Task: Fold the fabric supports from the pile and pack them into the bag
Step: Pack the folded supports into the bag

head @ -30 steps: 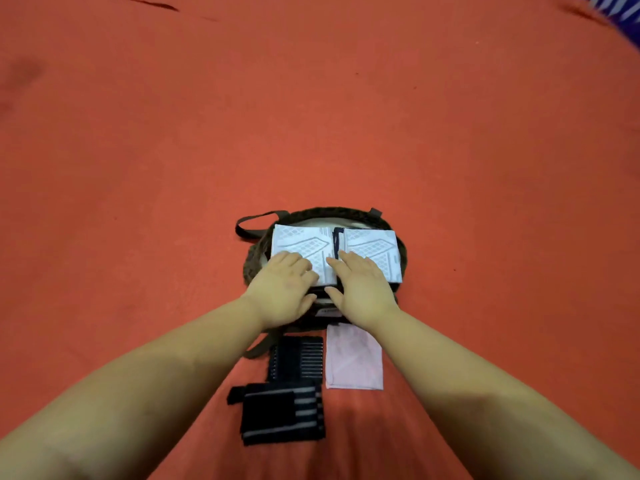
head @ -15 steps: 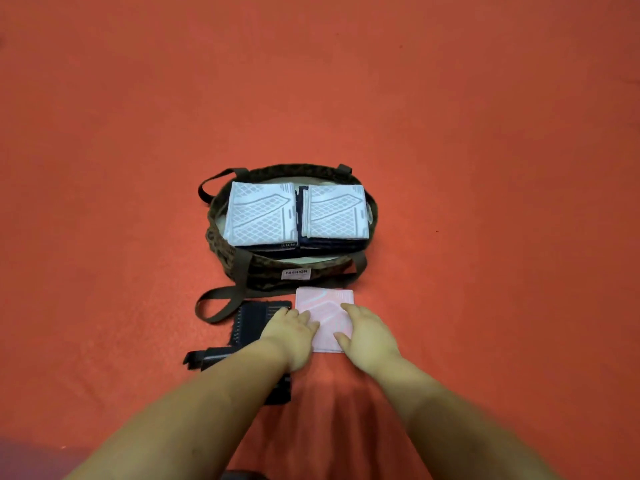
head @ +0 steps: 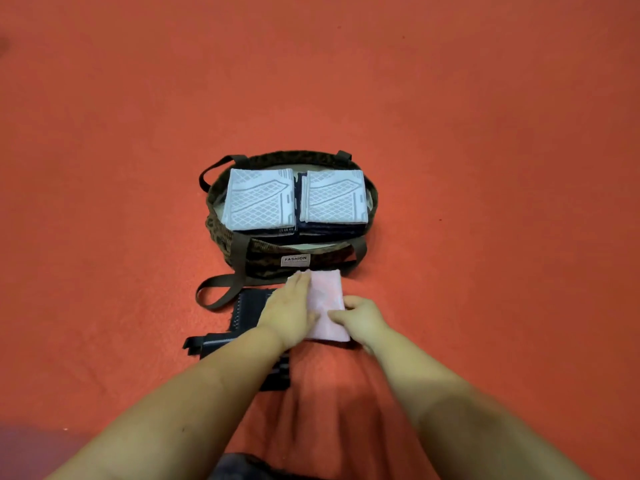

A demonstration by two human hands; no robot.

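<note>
You are pressing your left hand (head: 289, 311) flat on the pale pink folded fabric support (head: 327, 303), lower centre; your right hand (head: 360, 320) is pinching its edge. Next, likely: lifting it into the olive patterned fabric bag (head: 235, 249) above.

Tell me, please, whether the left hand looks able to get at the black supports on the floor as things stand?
Probably yes. The left hand lies flat on the pink cloth, holding nothing, and the black supports lie right beside it, partly under its forearm, with nothing on top.
</note>
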